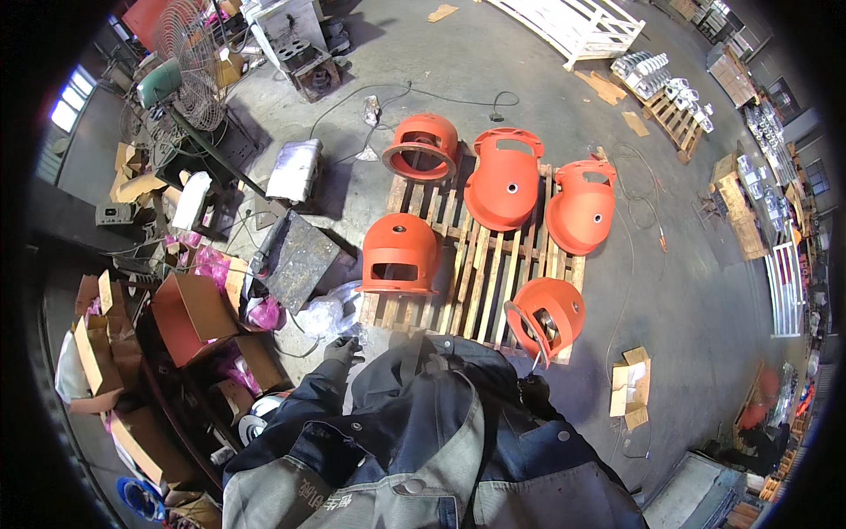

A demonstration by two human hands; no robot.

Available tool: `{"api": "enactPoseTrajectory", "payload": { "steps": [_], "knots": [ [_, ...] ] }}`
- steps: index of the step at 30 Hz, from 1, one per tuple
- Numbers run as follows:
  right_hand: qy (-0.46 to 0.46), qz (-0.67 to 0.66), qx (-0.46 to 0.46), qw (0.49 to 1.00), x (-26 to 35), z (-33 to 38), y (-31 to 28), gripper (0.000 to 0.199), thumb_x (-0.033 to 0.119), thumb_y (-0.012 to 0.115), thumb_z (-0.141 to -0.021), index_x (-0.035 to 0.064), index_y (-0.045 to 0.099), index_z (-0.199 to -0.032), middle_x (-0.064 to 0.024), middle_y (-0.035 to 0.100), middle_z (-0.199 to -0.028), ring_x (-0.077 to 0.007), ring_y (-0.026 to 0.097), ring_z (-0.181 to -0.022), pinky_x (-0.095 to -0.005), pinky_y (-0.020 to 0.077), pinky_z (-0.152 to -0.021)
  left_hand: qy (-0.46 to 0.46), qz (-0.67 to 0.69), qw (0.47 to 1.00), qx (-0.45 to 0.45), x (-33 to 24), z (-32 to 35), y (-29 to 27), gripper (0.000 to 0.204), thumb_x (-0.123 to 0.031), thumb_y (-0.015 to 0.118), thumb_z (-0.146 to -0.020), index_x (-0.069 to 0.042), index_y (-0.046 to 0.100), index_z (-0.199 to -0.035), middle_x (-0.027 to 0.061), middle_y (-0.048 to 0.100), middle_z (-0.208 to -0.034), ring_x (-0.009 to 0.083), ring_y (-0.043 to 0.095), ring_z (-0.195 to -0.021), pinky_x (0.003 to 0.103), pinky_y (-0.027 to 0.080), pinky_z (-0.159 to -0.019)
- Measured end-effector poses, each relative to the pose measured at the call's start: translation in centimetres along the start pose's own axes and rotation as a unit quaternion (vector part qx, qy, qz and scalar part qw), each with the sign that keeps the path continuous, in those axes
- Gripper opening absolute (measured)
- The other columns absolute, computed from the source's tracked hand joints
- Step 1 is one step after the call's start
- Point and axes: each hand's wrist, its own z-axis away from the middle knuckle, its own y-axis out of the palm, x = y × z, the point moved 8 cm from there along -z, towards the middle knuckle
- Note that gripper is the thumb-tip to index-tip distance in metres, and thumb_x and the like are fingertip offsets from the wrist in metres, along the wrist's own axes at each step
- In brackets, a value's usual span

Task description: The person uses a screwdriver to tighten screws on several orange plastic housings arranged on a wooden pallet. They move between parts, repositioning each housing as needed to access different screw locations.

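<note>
Orange domed housing (561, 309), nearest the right hand (532, 386): located at the near right corner of the wooden pallet (477, 286), lying tilted, flanged open end facing near-left. Finish is matte orange; a round hole with a pale lining shows on the dome, and a cut-out exposes a dark interior. A thin metal rod (537, 359) stands between its flange and the right hand. Right grip is largely hidden; whether closed cannot be told. Left hand (342, 349) is just beside clear plastic film (325, 316), off the pallet's near left corner; its grip likewise cannot be determined. An upright housing (401, 242), rectangular window facing near, occupies the pallet's left edge. Three similar housings (504, 189) sit toward the far edge.
</note>
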Motion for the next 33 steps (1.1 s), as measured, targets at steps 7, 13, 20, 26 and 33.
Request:
{"api": "enactPoseTrajectory", "payload": {
  "steps": [7,13,20,26,33],
  "knots": [
    [0.005,-0.134,0.049,0.99,-2.2,0.3,0.5,0.023,0.025,0.079,-0.088,0.0055,0.069,-0.094,-0.0125,0.073,-0.082,-0.0307,0.072,-0.074,-0.0446,0.0572,-0.068,-0.016,-0.011,1.0,-0.009,0.9,0.9,0.7,0.031,-0.025,0.076,-0.101,-0.002,0.07,-0.121,0.0167,0.077,-0.106,0.0296,0.076,-0.07,0.038,0.065,-0.06],
    [0.03,-0.227,0.061,0.972,5.8,0.2,-1.1,0.025,0.026,0.078,-0.093,0.0038,0.067,-0.09,-0.0073,0.07,-0.072,-0.0179,0.067,-0.063,-0.0358,0.054,-0.061,-0.032,-0.015,0.999,-0.001,0.3,-3.7,2.2,0.034,-0.025,0.076,-0.101,0.0,0.071,-0.124,0.0152,0.077,-0.111,0.0286,0.076,-0.079,0.038,0.063,-0.064],
    [0.018,-0.186,0.071,0.98,23.4,-6.8,2.4,0.013,0.011,0.076,-0.097,0.0033,0.067,-0.101,-0.0006,0.066,-0.081,-0.0099,0.063,-0.072,-0.0289,0.0505,-0.066,-0.05,0.147,0.985,-0.069,1.7,-16.2,6.7,0.043,-0.031,0.078,-0.099,-0.004,0.061,-0.128,0.0112,0.069,-0.111,0.0251,0.069,-0.087,0.046,0.062,-0.067],
    [0.003,-0.344,0.129,0.93,31.3,-15.8,13.7,0.02,0.011,0.072,-0.1,0.001,0.068,-0.117,-0.0007,0.065,-0.079,-0.0087,0.059,-0.068,-0.0276,0.0481,-0.059,-0.177,0.241,0.945,-0.13,7.9,-30.7,10.8,0.082,-0.067,0.074,-0.091,-0.014,0.051,-0.149,0.0104,0.066,-0.13,0.0302,0.068,-0.101,0.05,0.053,-0.077],
    [0.095,-0.357,0.122,0.921,29.2,-15.5,20.6,0.019,0.009,0.076,-0.1,0.0016,0.069,-0.115,-0.0024,0.072,-0.094,-0.0101,0.067,-0.081,-0.0266,0.0546,-0.072,-0.173,0.309,0.926,-0.129,10.4,-37.8,14.2,0.094,-0.089,0.051,-0.087,-0.02,0.05,-0.152,0.007,0.06,-0.143,0.0327,0.058,-0.127,0.056,0.05,-0.095]
  ]
}}
